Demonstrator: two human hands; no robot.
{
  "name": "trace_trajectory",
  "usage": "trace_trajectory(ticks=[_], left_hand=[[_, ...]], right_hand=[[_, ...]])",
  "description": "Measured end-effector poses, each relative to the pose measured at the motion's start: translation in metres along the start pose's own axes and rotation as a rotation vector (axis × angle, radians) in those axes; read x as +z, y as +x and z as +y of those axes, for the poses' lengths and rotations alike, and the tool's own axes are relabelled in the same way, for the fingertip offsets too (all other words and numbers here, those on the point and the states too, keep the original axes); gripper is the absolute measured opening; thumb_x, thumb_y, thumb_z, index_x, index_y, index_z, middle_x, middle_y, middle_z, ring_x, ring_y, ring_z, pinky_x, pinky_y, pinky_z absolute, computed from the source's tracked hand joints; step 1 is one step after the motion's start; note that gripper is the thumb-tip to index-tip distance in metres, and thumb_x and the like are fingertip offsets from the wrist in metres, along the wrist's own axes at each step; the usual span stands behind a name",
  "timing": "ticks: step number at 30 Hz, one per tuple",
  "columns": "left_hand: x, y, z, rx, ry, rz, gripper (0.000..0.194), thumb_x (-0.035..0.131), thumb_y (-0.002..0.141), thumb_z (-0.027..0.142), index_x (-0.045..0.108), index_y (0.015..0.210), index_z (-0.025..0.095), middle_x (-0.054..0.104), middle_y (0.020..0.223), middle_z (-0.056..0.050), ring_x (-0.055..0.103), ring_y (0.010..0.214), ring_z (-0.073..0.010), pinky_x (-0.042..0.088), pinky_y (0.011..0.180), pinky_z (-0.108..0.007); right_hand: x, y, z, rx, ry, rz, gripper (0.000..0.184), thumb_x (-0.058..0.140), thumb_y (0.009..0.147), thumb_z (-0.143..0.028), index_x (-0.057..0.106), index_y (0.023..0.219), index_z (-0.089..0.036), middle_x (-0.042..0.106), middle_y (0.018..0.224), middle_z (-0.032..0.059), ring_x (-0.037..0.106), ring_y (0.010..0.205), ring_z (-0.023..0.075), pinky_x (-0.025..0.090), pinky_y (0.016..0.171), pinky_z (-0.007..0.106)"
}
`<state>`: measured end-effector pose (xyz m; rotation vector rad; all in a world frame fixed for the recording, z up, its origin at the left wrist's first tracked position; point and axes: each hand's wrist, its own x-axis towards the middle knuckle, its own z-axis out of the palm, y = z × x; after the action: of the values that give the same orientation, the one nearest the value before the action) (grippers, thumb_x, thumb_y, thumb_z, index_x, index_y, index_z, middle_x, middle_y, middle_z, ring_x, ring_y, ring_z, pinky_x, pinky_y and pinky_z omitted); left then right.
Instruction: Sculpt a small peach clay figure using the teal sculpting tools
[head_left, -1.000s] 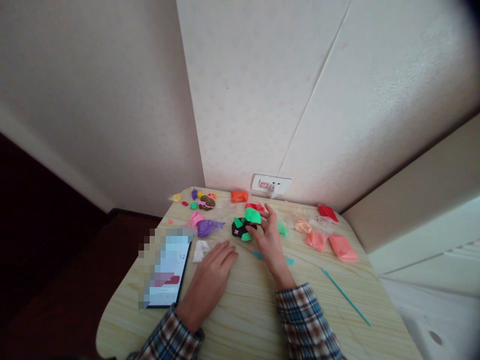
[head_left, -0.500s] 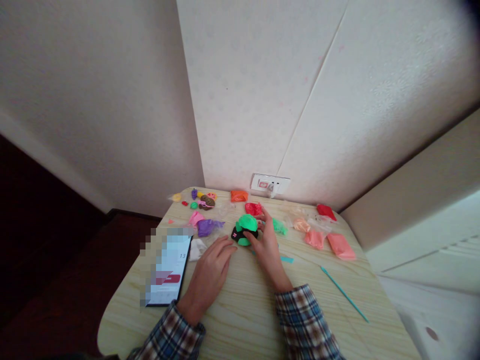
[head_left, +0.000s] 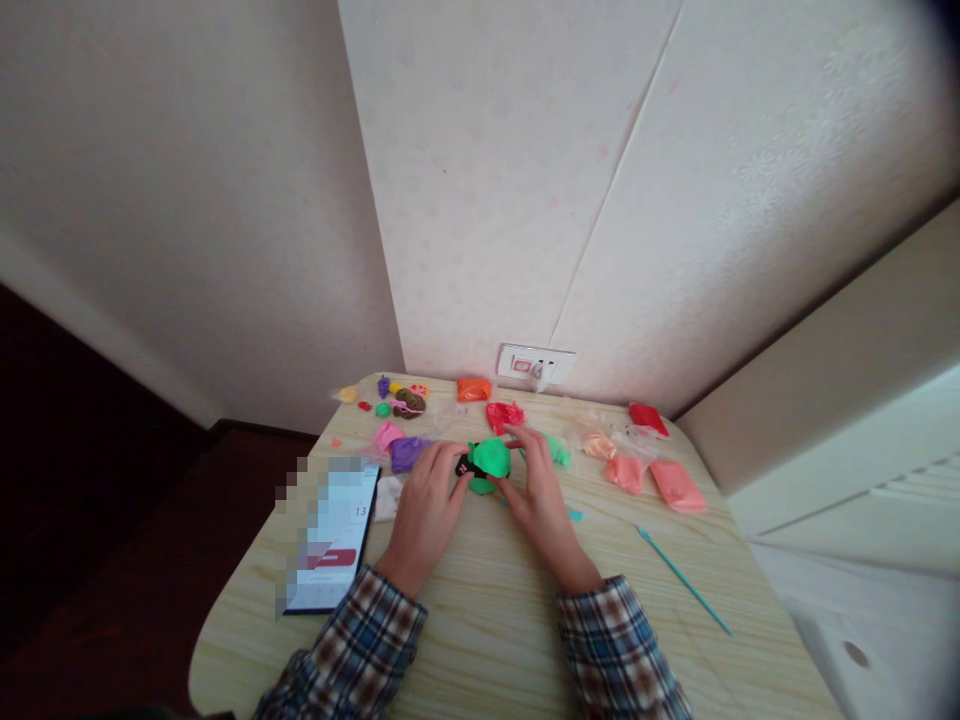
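Green-and-black piece (head_left: 491, 457) sits right of the phone (head_left: 334, 560), near its far end. Left hand (head_left: 427, 508) and right hand (head_left: 540, 495) grasp opposite edges, fingers and thumbs, likely to steady it. Teal stick (head_left: 684, 580) well right of phone, apparently out of the way.

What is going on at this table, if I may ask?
A person in plaid sleeves has a small green-and-black piece with a pink detail between the left hand and the right hand, fingers and thumbs at its two sides. A phone with its screen lit lies left of the hands, a thin teal stick lies to the right, and an orange packet sits near the wall.
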<state>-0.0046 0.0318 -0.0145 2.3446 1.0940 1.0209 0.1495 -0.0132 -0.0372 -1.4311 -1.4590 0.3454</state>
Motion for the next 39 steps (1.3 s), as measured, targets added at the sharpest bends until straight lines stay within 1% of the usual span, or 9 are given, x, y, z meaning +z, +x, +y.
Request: trace_trajectory(ticks=[3, 7, 10, 16, 20, 23, 29, 33, 39], left_hand=[[0.003, 0.004, -0.003, -0.002, 0.017, -0.002, 0.018, 0.053, 0.086, 0.011, 0.056, 0.102, 0.018, 0.063, 0.099, -0.006, 0.058, 0.096, -0.0222, 0.051, 0.085, -0.040], [0.002, 0.000, -0.005, 0.007, 0.090, -0.065, 0.011, 0.058, 0.084, 0.012, 0.061, 0.093, 0.017, 0.064, 0.096, -0.006, 0.056, 0.094, -0.0229, 0.050, 0.084, -0.041], [0.000, -0.008, -0.002, 0.044, 0.131, -0.120, 0.013, 0.058, 0.084, 0.012, 0.064, 0.095, 0.017, 0.064, 0.096, -0.005, 0.054, 0.094, -0.0225, 0.050, 0.084, -0.040], [-0.002, -0.021, 0.006, 0.148, 0.204, -0.227, 0.018, 0.052, 0.089, 0.017, 0.065, 0.101, 0.018, 0.068, 0.101, -0.005, 0.055, 0.096, -0.0224, 0.049, 0.085, -0.041], [0.000, -0.024, 0.008, 0.180, 0.296, -0.252, 0.024, 0.048, 0.092, 0.020, 0.063, 0.110, 0.018, 0.068, 0.108, -0.007, 0.056, 0.101, -0.0240, 0.047, 0.083, -0.041], [0.002, -0.026, 0.008, 0.212, 0.372, -0.282, 0.025, 0.047, 0.092, 0.020, 0.061, 0.111, 0.017, 0.068, 0.111, -0.007, 0.056, 0.100, -0.0247, 0.046, 0.079, -0.040], [0.004, -0.034, 0.009, 0.288, 0.544, -0.359, 0.034, 0.048, 0.088, 0.010, 0.055, 0.121, 0.011, 0.064, 0.121, -0.009, 0.056, 0.096, -0.0253, 0.044, 0.076, -0.038], [0.004, -0.036, 0.012, 0.279, 0.569, -0.386, 0.038, 0.049, 0.087, 0.010, 0.052, 0.125, 0.009, 0.064, 0.121, -0.011, 0.056, 0.096, -0.0259, 0.044, 0.075, -0.039], [0.008, -0.037, 0.014, 0.259, 0.591, -0.388, 0.043, 0.047, 0.087, 0.010, 0.046, 0.130, 0.008, 0.064, 0.118, -0.012, 0.056, 0.096, -0.0259, 0.043, 0.075, -0.039]], right_hand=[[-0.008, -0.001, -0.004, -0.080, -0.071, 0.001, 0.046, 0.054, 0.082, -0.015, 0.045, 0.126, -0.026, 0.050, 0.123, 0.0092, 0.046, 0.118, 0.0250, 0.038, 0.102, 0.047], [-0.012, -0.001, -0.006, -0.128, -0.163, -0.050, 0.039, 0.055, 0.084, -0.021, 0.050, 0.123, -0.027, 0.054, 0.121, 0.0086, 0.049, 0.114, 0.0266, 0.040, 0.098, 0.047], [-0.012, 0.000, -0.007, -0.121, -0.178, -0.069, 0.036, 0.054, 0.085, -0.021, 0.053, 0.120, -0.027, 0.058, 0.118, 0.0073, 0.051, 0.110, 0.0266, 0.041, 0.096, 0.047], [-0.012, 0.005, -0.002, -0.092, -0.162, -0.042, 0.036, 0.049, 0.085, -0.017, 0.056, 0.118, -0.027, 0.061, 0.112, 0.0074, 0.053, 0.106, 0.0264, 0.042, 0.094, 0.047], [-0.009, 0.007, 0.001, -0.086, -0.154, -0.036, 0.036, 0.047, 0.085, -0.016, 0.057, 0.118, -0.027, 0.062, 0.111, 0.0073, 0.053, 0.105, 0.0256, 0.043, 0.094, 0.047], [-0.007, 0.008, 0.004, -0.085, -0.153, -0.042, 0.037, 0.046, 0.085, -0.016, 0.056, 0.119, -0.027, 0.062, 0.110, 0.0072, 0.053, 0.105, 0.0254, 0.043, 0.093, 0.046], [-0.011, 0.017, 0.006, -0.117, -0.142, -0.101, 0.035, 0.047, 0.085, -0.016, 0.060, 0.116, -0.027, 0.064, 0.109, 0.0065, 0.055, 0.106, 0.0252, 0.044, 0.093, 0.045], [-0.013, 0.022, 0.006, -0.127, -0.138, -0.132, 0.035, 0.048, 0.086, -0.018, 0.059, 0.118, -0.028, 0.064, 0.109, 0.0069, 0.055, 0.106, 0.0256, 0.044, 0.092, 0.045], [-0.016, 0.019, 0.002, -0.138, -0.130, -0.168, 0.040, 0.049, 0.087, -0.019, 0.054, 0.126, -0.029, 0.062, 0.115, 0.0062, 0.054, 0.110, 0.0243, 0.042, 0.097, 0.045]])
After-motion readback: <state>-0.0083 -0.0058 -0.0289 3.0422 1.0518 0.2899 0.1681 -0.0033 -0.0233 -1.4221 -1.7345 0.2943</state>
